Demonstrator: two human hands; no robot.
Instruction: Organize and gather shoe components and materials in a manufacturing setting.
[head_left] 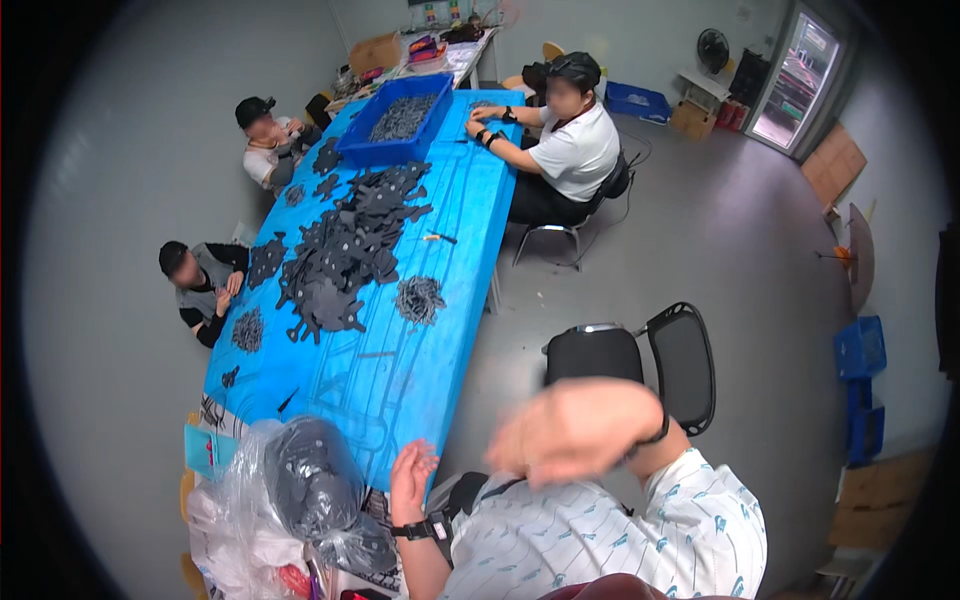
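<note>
Beside the blue table (pixel 420 365), left hand (pixel 410 484), fingers (pixel 420 460) unclenched, and blurred right hand (pixel 578 430), its fingers' state unclear.

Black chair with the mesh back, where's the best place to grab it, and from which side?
Probably the outer rim of the black chair's mesh backrest, coming from the picture's right, behind the back. That rim is a slim, curved frame standing out from the seat, with grey floor beyond it. The right hand, blurred, shows just below the seat in the picture.
</note>
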